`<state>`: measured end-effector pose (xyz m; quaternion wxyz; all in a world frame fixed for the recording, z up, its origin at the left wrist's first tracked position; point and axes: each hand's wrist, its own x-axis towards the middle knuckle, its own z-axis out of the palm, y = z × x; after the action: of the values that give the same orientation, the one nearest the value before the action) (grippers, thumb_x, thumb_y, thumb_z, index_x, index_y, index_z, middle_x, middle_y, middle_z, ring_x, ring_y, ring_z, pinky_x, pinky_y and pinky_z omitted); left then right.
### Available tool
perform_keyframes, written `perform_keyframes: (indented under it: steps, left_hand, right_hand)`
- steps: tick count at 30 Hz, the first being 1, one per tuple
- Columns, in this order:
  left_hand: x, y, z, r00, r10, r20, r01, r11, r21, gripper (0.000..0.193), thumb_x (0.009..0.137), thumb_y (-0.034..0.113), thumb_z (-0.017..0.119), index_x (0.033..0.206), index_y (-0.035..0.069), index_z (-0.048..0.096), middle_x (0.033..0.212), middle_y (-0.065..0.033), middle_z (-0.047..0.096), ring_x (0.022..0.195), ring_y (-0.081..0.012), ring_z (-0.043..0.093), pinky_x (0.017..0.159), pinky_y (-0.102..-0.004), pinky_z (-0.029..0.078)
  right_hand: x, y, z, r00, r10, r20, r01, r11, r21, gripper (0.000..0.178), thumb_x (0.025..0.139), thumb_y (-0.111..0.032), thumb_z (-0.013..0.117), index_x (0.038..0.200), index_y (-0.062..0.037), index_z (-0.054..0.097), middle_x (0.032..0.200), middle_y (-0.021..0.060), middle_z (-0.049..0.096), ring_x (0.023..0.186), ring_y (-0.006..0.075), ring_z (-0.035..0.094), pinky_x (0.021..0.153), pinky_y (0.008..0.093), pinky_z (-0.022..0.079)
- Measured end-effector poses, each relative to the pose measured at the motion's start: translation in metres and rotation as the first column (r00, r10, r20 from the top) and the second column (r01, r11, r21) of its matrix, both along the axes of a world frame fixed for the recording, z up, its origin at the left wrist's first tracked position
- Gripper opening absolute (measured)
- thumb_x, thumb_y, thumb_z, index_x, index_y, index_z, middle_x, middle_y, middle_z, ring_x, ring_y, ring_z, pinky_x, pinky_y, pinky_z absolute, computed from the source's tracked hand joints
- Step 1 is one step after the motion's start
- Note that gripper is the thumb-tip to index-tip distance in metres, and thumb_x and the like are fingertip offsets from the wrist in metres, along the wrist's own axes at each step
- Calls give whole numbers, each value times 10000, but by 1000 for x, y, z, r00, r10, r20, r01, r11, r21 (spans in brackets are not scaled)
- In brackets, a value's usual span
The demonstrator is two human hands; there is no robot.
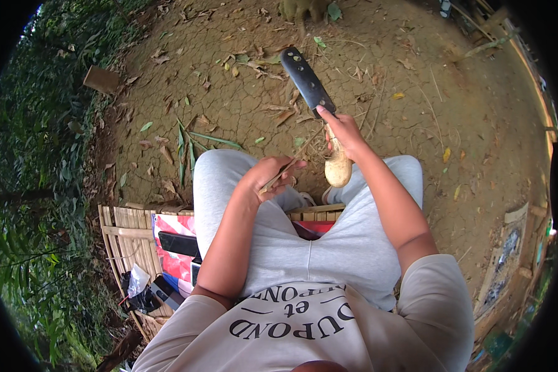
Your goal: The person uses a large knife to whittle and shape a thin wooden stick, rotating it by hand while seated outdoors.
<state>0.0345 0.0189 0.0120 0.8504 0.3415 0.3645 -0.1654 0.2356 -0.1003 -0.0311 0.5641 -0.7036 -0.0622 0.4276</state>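
My right hand (347, 134) is closed round the pale wooden handle of a cleaver (308, 80). The broad dark blade has light spots along it and points up and away to the left. The handle's thick rounded butt hangs below my fist. To the left, above my knee, my left hand (268, 175) holds a thin brown strip (271, 182) that looks like wood or bamboo. It slants toward the upper right, and its far end is hard to make out against the ground. The blade and the strip are apart.
I sit on a bamboo-slat bench (127, 239). On its left lie a black phone (178, 244) on a red-and-white cloth, and a dark pouch (166, 291). Cracked earth with dry leaves (284, 116) spreads ahead. A block (101, 80) stands by the bushes.
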Motion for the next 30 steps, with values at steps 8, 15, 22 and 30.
perform_keyframes:
  steps: [8,15,22,30]
  left_hand:
    - [4,-9,4,995,58,-76,-63,997,-53,229,1021,216,397,1063,24,514,710,35,478,467,-31,390,336,-169,301]
    - [0,-2,0,997,67,32,-62,990,-126,198,1019,139,398,1106,-18,480,674,38,455,405,-26,369,316,-160,283]
    - [0,9,-5,997,82,4,-82,994,-79,237,1030,156,371,1113,-37,479,650,48,436,401,-22,367,319,-166,284]
    - [-4,15,-13,984,176,-19,-177,966,-188,242,1040,166,336,1080,-18,487,626,48,425,394,-25,358,299,-167,264]
  right_hand:
    - [17,-3,-28,844,165,511,-133,986,-99,332,770,-276,785,869,-21,596,659,68,599,552,177,590,501,335,470]
    - [22,-4,-16,452,377,808,-145,925,-351,311,732,-230,775,903,-41,596,702,137,638,663,316,646,617,408,486]
    - [31,-3,-16,688,557,465,-223,772,-595,257,723,-248,751,836,-33,667,660,159,647,694,334,671,654,415,507]
    - [0,-20,-12,568,609,554,-428,793,-433,211,750,-251,695,816,-51,689,675,169,650,699,357,665,667,428,521]
